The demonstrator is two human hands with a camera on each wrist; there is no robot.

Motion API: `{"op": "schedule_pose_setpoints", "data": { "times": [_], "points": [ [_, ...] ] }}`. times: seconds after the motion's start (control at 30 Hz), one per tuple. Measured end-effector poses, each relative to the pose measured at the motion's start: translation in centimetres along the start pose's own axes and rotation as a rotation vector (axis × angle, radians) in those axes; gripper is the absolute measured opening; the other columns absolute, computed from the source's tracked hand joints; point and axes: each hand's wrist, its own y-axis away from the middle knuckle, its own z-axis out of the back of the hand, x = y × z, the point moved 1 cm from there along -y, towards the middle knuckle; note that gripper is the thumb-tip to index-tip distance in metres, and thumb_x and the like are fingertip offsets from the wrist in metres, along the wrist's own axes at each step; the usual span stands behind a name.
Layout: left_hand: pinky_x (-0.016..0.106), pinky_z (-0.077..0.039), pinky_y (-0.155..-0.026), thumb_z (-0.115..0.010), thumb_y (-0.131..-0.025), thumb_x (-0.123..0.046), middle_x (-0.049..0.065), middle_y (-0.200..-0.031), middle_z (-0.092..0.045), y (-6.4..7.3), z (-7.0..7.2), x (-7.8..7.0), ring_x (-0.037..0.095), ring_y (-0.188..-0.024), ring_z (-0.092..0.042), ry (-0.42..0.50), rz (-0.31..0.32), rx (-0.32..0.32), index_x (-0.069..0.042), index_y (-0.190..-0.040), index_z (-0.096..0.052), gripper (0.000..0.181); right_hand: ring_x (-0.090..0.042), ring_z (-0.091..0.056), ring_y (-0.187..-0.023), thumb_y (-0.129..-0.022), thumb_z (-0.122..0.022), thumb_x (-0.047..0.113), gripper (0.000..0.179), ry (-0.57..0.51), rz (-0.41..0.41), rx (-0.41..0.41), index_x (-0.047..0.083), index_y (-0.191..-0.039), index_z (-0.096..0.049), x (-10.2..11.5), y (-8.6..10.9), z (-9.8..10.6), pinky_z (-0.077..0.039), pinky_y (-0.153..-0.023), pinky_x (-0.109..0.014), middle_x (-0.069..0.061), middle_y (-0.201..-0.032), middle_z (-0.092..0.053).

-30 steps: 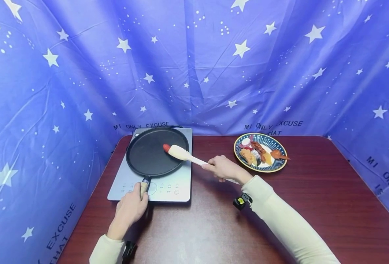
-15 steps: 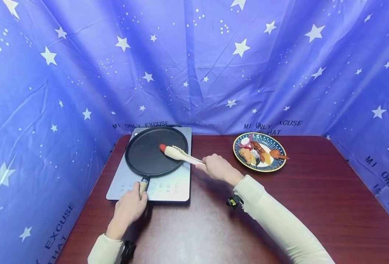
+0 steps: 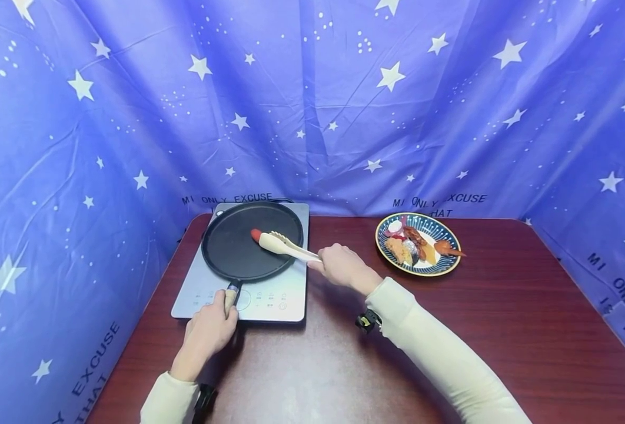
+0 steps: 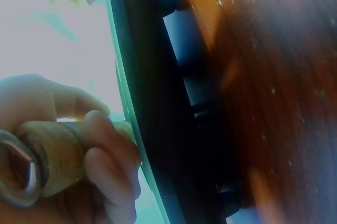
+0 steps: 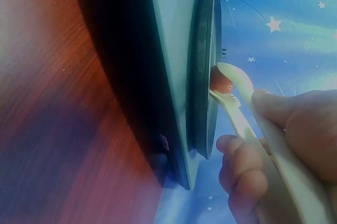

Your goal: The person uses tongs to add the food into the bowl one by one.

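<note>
My left hand (image 3: pixel 210 327) grips the wood-toned handle (image 4: pixel 58 155) of a flat black frying pan (image 3: pixel 233 241). The pan sits on a silver induction cooker (image 3: pixel 286 312). In my right hand (image 3: pixel 344 270) is a pair of cream-coloured tongs (image 3: pixel 278 245), reaching in over the pan's right side. Between the tong tips is a small red rounded piece of food (image 5: pixel 221 81), its end poking out past them. In the head view this piece overlaps the middle of the pan; in the right wrist view it is close to the pan's rim.
A patterned oval plate (image 3: pixel 418 271) with several pieces of food stands at the back right of the dark red wooden table (image 3: pixel 503 318). A brown spatula-shaped piece (image 3: pixel 446 248) juts over its right rim. Blue star-print curtains (image 3: pixel 333 88) enclose the back and sides.
My right hand has moved left with the tongs, carrying the red piece further over the pan. My left hand keeps its hold on the handle; the plate stays put.
</note>
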Motion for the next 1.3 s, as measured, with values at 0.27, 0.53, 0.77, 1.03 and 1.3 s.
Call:
{"op": "schedule_pose_setpoints", "data": {
  "times": [0.27,0.53,0.77,1.03,1.3],
  "points": [
    [0.046,-0.041,-0.051,-0.051,-0.088,-0.026,0.017,-0.071,-0.058,0.0,0.0,-0.1,0.033,-0.059,-0.056,-0.010,0.002,-0.002,-0.004,-0.116,-0.047,0.036,-0.021,-0.050,-0.052,-0.093,-0.056,0.039,0.035,0.025,-0.002,-0.005,0.011,-0.072,-0.059,0.5,-0.5,0.1,-0.044,-0.052,-0.040,-0.002,-0.058,-0.049],
    [0.046,-0.041,-0.051,-0.052,-0.087,-0.026,0.018,-0.072,-0.058,0.1,0.1,0.0,0.033,-0.058,-0.056,-0.006,0.001,-0.003,-0.004,-0.117,-0.046,0.038,-0.020,-0.050,-0.052,-0.094,-0.055,0.039,0.036,0.052,-0.004,-0.018,0.010,-0.074,-0.059,1.0,-0.9,0.0,-0.044,-0.051,-0.040,-0.002,-0.058,-0.049],
    [0.046,-0.041,-0.051,-0.052,-0.088,-0.025,0.018,-0.072,-0.058,0.2,0.2,-0.1,0.033,-0.059,-0.056,-0.002,-0.002,-0.005,-0.004,-0.117,-0.047,0.037,-0.021,-0.051,-0.051,-0.093,-0.056,0.039,0.036,0.040,0.004,-0.029,0.009,-0.074,-0.060,1.2,-1.2,-0.1,-0.045,-0.051,-0.041,-0.003,-0.058,-0.049],
    [0.045,-0.041,-0.051,-0.050,-0.088,-0.026,0.018,-0.072,-0.058,0.0,0.0,-0.1,0.033,-0.060,-0.057,-0.012,-0.006,0.003,-0.004,-0.118,-0.046,0.038,-0.022,-0.051,-0.052,-0.092,-0.057,0.039,0.035,0.029,-0.011,-0.037,0.010,-0.073,-0.059,1.3,-1.8,-0.3,-0.045,-0.052,-0.041,-0.003,-0.058,-0.050],
    [0.046,-0.042,-0.052,-0.051,-0.088,-0.026,0.019,-0.074,-0.059,0.0,-0.1,0.1,0.034,-0.062,-0.058,-0.003,-0.009,-0.003,-0.003,-0.121,-0.046,0.040,-0.021,-0.052,-0.051,-0.093,-0.055,0.041,0.039,0.073,0.002,-0.020,0.010,-0.070,-0.058,2.0,-2.8,-0.4,-0.045,-0.050,-0.040,-0.004,-0.058,-0.051]
  ]
}}
